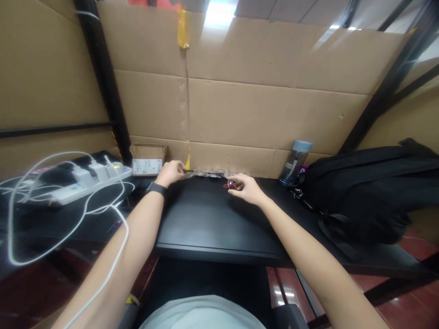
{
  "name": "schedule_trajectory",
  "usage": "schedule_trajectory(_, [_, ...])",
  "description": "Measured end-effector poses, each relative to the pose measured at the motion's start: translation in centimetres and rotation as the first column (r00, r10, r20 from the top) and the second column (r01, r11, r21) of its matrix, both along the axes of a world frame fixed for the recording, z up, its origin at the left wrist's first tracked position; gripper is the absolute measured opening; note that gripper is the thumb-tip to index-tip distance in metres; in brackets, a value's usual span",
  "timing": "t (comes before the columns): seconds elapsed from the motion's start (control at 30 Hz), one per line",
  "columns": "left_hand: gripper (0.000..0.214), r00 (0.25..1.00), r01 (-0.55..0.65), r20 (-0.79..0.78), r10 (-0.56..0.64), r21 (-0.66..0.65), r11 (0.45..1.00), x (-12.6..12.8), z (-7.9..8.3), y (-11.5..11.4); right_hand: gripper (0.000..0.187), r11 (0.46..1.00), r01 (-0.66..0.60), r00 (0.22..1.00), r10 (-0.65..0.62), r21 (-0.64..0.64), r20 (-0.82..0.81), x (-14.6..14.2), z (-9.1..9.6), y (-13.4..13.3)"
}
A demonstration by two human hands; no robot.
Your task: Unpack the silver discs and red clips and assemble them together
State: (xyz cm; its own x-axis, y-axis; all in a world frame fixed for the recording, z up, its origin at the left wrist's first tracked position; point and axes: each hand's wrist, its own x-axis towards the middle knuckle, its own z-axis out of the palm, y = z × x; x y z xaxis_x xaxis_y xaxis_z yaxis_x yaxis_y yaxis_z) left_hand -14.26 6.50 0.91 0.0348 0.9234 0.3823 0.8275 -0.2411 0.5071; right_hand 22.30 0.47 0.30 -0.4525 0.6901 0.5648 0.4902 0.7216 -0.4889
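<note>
My right hand (249, 189) is over the back part of the black table (212, 224), thumb and fingers pinched round a small round dark object (233, 184) with a shiny face and a thin red cord. What kind of thing it is, I cannot make out. Farther left, my left hand (172, 172), a dark band on its wrist, has its fingers curled at the left end of a row of small clear plastic packets (209, 173) along the cardboard wall. A thin dark strip shows at its fingertips; what it grips is too small to name.
An open cardboard box (147, 159) with a white label stands left of my left hand. A white power strip (91, 183) with looping white cables lies at far left. On the right are a bottle (293, 163) with a blue lid and a black backpack (370, 192). Cardboard (240, 114) walls the back.
</note>
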Motion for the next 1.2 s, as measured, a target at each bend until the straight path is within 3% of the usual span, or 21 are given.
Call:
schedule_trajectory(0.1, [0.034,0.998,0.056,0.009,-0.057,0.045,0.997,-0.8,-0.3,0.6,0.043,1.000,-0.004,1.000,0.004,-0.016,0.002,0.0,0.1,-0.1])
schedule_trajectory(0.3, [0.035,0.994,0.098,-0.052,-0.097,0.008,0.995,-0.9,-0.6,0.9,0.042,1.000,-0.012,1.000,0.013,-0.029,0.013,-0.1,0.1,-0.3])
schedule_trajectory(0.53, [0.052,0.970,0.165,-0.165,-0.177,-0.088,0.982,0.4,-1.5,0.8,0.042,0.999,-0.016,0.999,0.018,-0.048,0.040,-0.1,0.2,-0.3])
schedule_trajectory(0.7, [0.047,0.946,0.211,-0.220,-0.236,-0.132,0.969,2.2,-1.3,-0.1,0.043,0.999,-0.022,0.999,0.024,-0.040,0.049,-0.1,0.3,-0.4])
schedule_trajectory(0.87, [0.025,0.885,0.302,-0.278,-0.373,-0.267,0.915,5.8,-0.1,-2.5,0.043,1.000,-0.012,0.998,0.013,-0.012,0.065,-0.2,0.3,-0.4])
schedule_trajectory(1.0, [0.023,0.845,0.495,-0.067,-0.531,-0.278,0.823,8.1,0.6,-4.2,0.044,1.000,-0.018,0.997,0.017,0.008,0.075,0.0,0.2,-0.3])
schedule_trajectory(1.1, [0.029,0.811,0.576,0.031,-0.584,-0.216,0.788,8.9,0.5,-4.4,0.045,1.000,-0.022,0.998,0.021,0.018,0.064,0.2,0.2,-0.2])
schedule_trajectory(1.2, [0.044,0.762,0.645,-0.016,-0.647,-0.068,0.761,9.2,0.0,-4.2,0.045,1.000,-0.010,0.999,0.009,0.023,0.047,0.3,0.4,-0.2])
